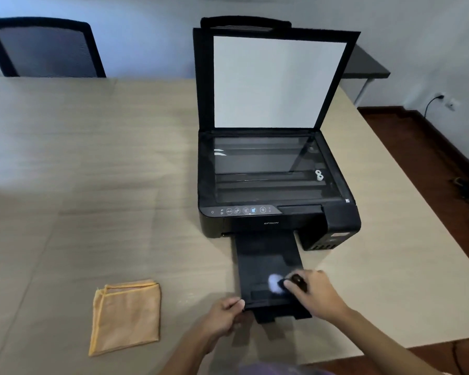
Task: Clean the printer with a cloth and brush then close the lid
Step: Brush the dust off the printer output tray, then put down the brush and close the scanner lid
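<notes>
Down front, left hand (224, 316) fingers pinching tray (266, 266) edge, right hand (316, 293) fingers clamped around brush (278, 285).

A wide, pale wood-grain table (92, 171) fills most of the view and serves as the landmark. Behind its far left edge stands a dark office chair (45, 48) with a mesh back. Beyond that is a plain, pale bluish-white wall (146, 36). Past the table's far right corner sits a dark side table (368, 64) on a light leg. Right of the table is reddish-brown floor (431, 163), with a wall socket (441, 97) holding a black plug just above it.
</notes>
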`<state>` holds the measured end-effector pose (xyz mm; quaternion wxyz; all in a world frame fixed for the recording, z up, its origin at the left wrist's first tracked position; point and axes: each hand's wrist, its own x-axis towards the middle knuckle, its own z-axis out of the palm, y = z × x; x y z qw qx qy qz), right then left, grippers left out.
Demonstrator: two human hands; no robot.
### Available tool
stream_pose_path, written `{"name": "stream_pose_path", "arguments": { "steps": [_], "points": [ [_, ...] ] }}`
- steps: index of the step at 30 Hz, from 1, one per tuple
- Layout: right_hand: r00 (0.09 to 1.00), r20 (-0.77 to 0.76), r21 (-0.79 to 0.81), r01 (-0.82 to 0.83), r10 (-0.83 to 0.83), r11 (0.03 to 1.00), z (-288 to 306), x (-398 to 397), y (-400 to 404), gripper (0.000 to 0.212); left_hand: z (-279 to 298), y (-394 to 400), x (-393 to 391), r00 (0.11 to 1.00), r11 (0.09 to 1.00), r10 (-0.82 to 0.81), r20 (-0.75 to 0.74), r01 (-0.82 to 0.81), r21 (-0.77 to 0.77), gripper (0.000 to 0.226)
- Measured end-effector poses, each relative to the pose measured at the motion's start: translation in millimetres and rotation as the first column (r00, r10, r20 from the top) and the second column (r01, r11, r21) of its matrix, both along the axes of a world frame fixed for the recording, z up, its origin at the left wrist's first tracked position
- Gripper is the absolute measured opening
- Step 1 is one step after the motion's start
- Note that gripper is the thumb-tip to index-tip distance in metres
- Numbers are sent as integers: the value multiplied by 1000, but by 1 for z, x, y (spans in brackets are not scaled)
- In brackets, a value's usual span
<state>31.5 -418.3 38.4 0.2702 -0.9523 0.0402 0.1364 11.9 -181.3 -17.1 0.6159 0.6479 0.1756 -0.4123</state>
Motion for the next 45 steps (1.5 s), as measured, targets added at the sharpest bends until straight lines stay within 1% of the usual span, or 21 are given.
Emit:
{"name": "stream_pose_path", "arguments": {
  "steps": [1,2,4,5,7,9,11,13,14,15,18,21,22,24,26,29,32,36,39,42,45],
  "points": [
    [997,-52,-12,-56,55,998,-1,-7,0,13,-1,0,1,1000,1000,-14,7,14,-1,19],
    [998,-59,-46,-23,21,999,-1,-7,-6,18,0,-1,2,1000,1000,-28,11,28,1,19],
    [980,52,-148,200,-194,969,4,8,-21,28,4,-1,2,999,999,-50,12,50,1,20],
    [954,123,-150,290,-273,945,11,15,-20,29,6,0,1,997,997,-75,20,75,15,21],
    [930,189,4,319,-314,948,26,21,6,20,10,7,1,988,987,-150,40,147,68,24],
    [955,142,233,222,-259,947,36,22,52,12,22,21,7,984,987,-155,92,149,67,24],
    [986,24,366,144,-164,919,31,28,93,13,35,38,20,993,999,-28,119,30,-12,30],
    [988,-89,442,150,-123,884,11,43,131,15,43,65,31,973,975,194,126,-177,-133,33],
    [984,-130,457,165,-118,874,0,52,149,17,44,79,38,936,933,330,120,-304,-191,26],
    [980,-168,461,177,-110,870,-10,60,166,18,43,94,44,907,913,391,154,-362,-189,18],
    [967,-249,440,164,-56,883,-31,78,213,18,25,135,61,857,897,435,277,-439,-52,17],
    [948,-310,444,215,-76,870,-40,87,247,9,8,170,72,853,886,396,341,-453,103,11],
    [938,-335,439,238,-88,866,-44,90,256,12,4,180,75,851,876,384,359,-458,150,9],
    [918,-383,431,272,-98,860,-52,95,274,24,-7,199,84,846,845,336,413,-465,264,18],
    [901,-424,431,291,-93,854,-58,97,288,30,-19,214,92,849,800,279,449,-464,380,20],
    [886,-456,419,297,-83,858,-63,99,300,36,-47,230,105,868,748,213,449,-440,497,17],
    [887,-456,403,274,-68,873,-65,102,303,38,-45,227,111,878,703,197,436,-436,561,7],
    [898,-441,397,205,-10,895,-58,105,295,29,-45,221,115,886,675,250,389,-448,586,24],
    [919,-391,414,125,52,902,-43,106,280,41,-32,213,115,891,642,291,347,-451,620,45],
    [947,-287,469,8,144,883,-12,107,254,36,7,197,123,850,569,277,447,-520,637,54],
    [960,-169,570,-88,222,817,35,112,210,13,54,178,148,733,522,211,647,-644,559,38]
  ]
}}
